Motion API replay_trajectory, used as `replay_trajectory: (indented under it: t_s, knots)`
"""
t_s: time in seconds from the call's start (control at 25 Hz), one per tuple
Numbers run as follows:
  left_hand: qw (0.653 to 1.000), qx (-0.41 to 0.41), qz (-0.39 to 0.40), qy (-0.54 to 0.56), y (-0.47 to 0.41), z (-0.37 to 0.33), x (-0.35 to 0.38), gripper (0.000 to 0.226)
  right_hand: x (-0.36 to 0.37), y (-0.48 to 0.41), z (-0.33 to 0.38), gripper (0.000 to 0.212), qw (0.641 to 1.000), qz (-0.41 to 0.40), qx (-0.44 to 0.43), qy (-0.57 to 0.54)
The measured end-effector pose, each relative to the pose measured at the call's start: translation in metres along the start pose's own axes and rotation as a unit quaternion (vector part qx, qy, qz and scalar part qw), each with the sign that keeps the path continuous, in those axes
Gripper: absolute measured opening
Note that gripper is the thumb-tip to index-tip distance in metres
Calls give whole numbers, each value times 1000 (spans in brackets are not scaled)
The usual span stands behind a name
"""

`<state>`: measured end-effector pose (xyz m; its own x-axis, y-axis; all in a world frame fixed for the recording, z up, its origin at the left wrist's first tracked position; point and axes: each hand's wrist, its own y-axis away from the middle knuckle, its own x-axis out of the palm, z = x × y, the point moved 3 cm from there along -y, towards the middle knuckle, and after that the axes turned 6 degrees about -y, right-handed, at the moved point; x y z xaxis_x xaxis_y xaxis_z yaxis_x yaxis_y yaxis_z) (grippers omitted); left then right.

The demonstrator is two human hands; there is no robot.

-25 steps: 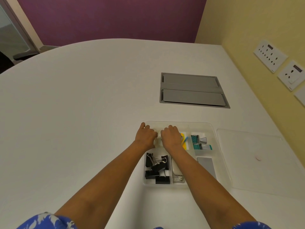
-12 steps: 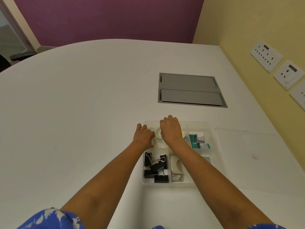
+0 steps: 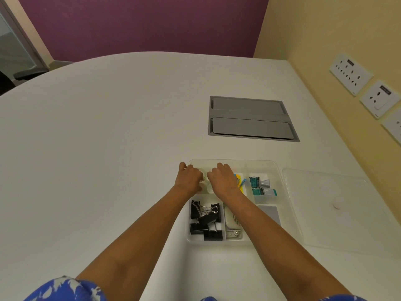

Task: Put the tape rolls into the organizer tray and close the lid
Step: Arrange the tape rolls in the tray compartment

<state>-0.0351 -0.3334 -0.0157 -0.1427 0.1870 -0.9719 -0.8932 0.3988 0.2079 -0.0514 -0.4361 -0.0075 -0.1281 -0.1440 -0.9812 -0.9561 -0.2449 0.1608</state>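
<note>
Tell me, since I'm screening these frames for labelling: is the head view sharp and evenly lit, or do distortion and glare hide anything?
Head view: soft, even light with faint shadows; wide-angle lens bows the table edge; clear lid and organizer tray are low-contrast against white; tape rolls mostly hidden between left hand and right hand.

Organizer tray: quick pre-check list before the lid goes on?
1. Tape rolls inside the organizer tray: ok, in the far left compartment between the two hands.
2. Rolls seated below the rim: cannot tell, the hands cover them.
3. Left hand and right hand clear of the tray: not ok, both over it.
4. Lid within reach: ok, flat on the table right of the tray.
5. Binder clips below the rim: cannot tell.
</note>
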Motion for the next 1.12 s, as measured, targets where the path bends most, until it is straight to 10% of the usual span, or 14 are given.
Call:
replay_trajectory:
  t_s: [1.12]
  knots:
    - [999,-8,-41,-11,-10,0,6,32,7,-12,-17,26,987,-63,77,-127]
